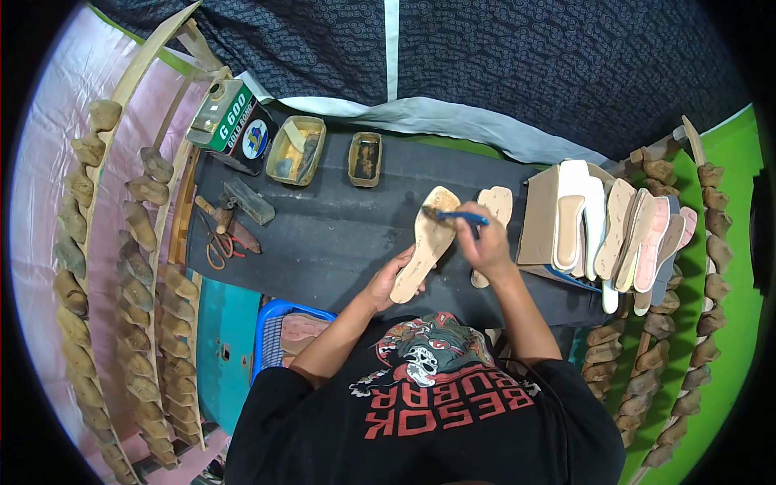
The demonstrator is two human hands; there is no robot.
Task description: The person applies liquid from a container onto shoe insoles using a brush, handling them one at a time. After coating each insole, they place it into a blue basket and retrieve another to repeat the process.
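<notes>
My left hand (391, 279) grips a beige shoe insole (426, 241) by its narrow lower part, tilted above the dark table. In my right hand (485, 246) is a blue-handled brush (469, 217), its dark bristles touching the wide upper end of the insole. A brownish wet patch shows around the bristles. Just behind my right hand, a second insole (495, 204) lies on the table, partly covered by that hand. The fingers of my left hand are partly hidden under the held insole.
Two glue-stained trays (296, 151) (366, 159) and a glue can (232, 125) stand at the back left. A hammer (213, 212), scissors (216, 249) and a grey block (249, 201) lie at left. A carton (540, 217) bears many insoles at right. Racks of shoe lasts (139, 226) flank both sides.
</notes>
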